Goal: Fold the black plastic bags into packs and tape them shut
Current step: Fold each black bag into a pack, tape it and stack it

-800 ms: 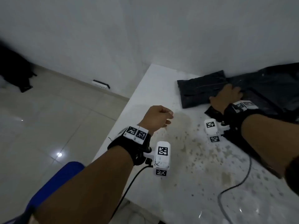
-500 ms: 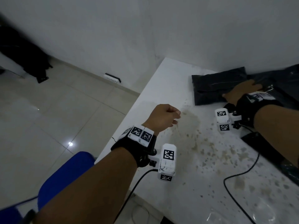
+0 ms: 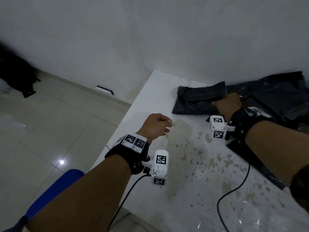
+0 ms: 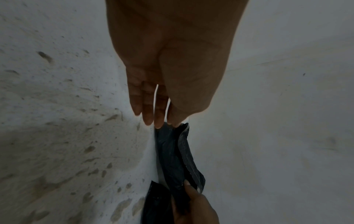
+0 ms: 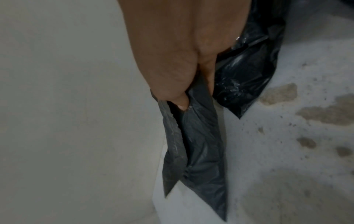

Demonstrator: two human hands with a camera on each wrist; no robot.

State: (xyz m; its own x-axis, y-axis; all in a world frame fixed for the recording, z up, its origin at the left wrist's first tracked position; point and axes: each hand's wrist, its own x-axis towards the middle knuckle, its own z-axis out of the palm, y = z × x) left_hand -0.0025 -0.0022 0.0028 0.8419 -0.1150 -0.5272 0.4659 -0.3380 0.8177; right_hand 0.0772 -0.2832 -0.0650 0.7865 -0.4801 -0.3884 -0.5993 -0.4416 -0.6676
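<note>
You are pinching the folded bag (image 3: 199, 99) at the table's (image 3: 192, 173) far corner with your right hand (image 3: 228, 104); your left hand (image 3: 156, 126) is hanging relaxed, holding nothing. One-handed, the slippery folds risk springing open.

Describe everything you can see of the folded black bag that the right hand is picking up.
The folded black bag is thin, matte, wrinkled plastic, dark grey to black, folded into a rough rectangle. It lies at the far end of the white table beside the wall. The right hand pinches its right edge between thumb and fingers, lifting an upper layer while the rest lies on the table. No tape shows on it. The left hand is apart from it.
</note>
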